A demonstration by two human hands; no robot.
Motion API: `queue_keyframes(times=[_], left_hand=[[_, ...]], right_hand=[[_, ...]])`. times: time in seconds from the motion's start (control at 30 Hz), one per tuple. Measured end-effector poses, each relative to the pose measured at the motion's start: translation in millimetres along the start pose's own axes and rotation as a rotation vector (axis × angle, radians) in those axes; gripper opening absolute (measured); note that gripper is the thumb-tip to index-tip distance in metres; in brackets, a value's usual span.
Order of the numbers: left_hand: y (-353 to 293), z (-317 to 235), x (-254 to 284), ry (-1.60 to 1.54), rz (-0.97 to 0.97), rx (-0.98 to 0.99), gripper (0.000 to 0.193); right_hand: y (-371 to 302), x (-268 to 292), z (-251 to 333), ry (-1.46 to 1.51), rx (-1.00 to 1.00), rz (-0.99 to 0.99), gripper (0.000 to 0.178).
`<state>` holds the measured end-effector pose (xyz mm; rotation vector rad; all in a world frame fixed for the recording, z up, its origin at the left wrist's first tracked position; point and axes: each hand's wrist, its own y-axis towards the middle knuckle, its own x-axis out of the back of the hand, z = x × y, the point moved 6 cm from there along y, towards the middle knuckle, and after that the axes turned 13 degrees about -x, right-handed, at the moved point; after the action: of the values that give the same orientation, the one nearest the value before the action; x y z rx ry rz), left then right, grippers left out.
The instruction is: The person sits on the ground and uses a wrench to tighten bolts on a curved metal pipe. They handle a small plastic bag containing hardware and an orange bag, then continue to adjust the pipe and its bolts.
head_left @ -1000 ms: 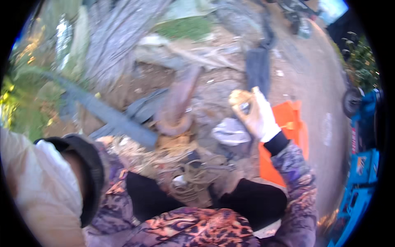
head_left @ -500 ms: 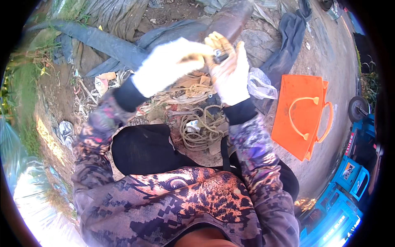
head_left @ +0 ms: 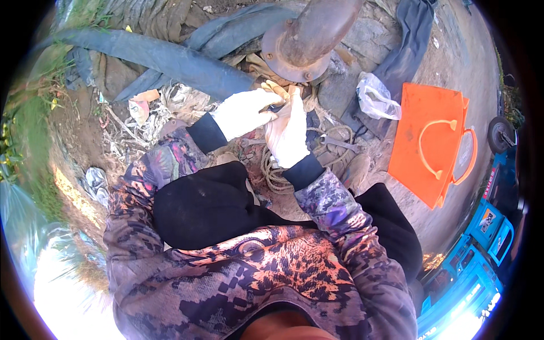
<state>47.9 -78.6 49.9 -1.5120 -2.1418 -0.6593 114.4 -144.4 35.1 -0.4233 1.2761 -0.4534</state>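
Note:
My left hand (head_left: 241,116), in a white work glove with yellowish fingertips, pinches at a small dark piece (head_left: 276,107). My right hand (head_left: 288,133), gloved the same way, is closed around that piece from the other side. Most of it is hidden by the fingers, so its kind does not show. Just beyond my fingertips stands a rusty metal pipe (head_left: 320,31) ending in a round flange (head_left: 276,54) with bolts in its rim. Below my right hand lie a coil of rope (head_left: 275,175) and an open-ended wrench (head_left: 341,143).
An orange bag (head_left: 422,139) with handles stands to the right, beside a clear plastic bag (head_left: 375,99). Flat dark-blue hose (head_left: 164,59) crosses the ground at far left. Litter (head_left: 141,107) lies left of my hands. A blue vehicle (head_left: 470,272) is at the right edge.
Both hands have come lower and closer together. My right hand, earlier palm-up with the dark piece showing, has closed around it. The pipe's flange has come into sight.

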Motion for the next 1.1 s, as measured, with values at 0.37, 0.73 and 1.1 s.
queue_keyframes(times=[0.37,0.73,1.1], left_hand=[[2,12,-1,-0.245,-0.058,0.13,0.028],[-6,33,-3,-0.945,-0.293,0.115,0.016],[18,131,-4,-0.825,-0.49,0.266,0.037]], right_hand=[[11,11,-2,-0.15,0.08,-0.073,0.052],[14,29,24,-0.015,0.011,-0.027,0.042],[0,53,42,-0.215,-0.066,-0.093,0.04]])
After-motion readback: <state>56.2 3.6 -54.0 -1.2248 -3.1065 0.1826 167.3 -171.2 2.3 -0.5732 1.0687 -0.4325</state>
